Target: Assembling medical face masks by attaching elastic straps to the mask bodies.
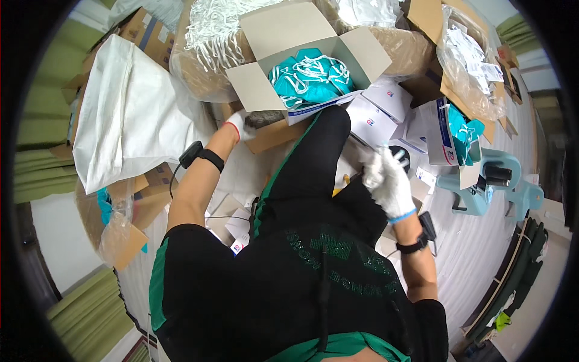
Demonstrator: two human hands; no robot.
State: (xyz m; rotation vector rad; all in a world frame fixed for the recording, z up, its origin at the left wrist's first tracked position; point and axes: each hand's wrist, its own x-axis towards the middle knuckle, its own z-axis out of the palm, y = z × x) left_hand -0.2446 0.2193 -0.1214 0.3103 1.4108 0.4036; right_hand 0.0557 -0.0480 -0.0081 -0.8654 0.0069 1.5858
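My left hand (240, 124), in a white glove with a red cuff, reaches in beside a brown cardboard flap (274, 136), below an opened box. Its fingers are too hidden to read. My right hand (386, 181), in a white glove with a blue cuff, hovers over my lap right of my knee. Its fingers look slightly apart, a bit blurred, with nothing visible in them. Ahead of me, the opened box (280, 30) holds a heap of teal face masks (313, 78) with white straps. To the right, a smaller box (441, 133) holds more teal masks (463, 133).
Closed white boxes (371, 120) sit between the two mask boxes. White straps (220, 30) pile up at the back. A large white sack (132, 120) stands at left. A plastic-lined carton (470, 54) is at far right, near a pale blue plastic stool (500, 181).
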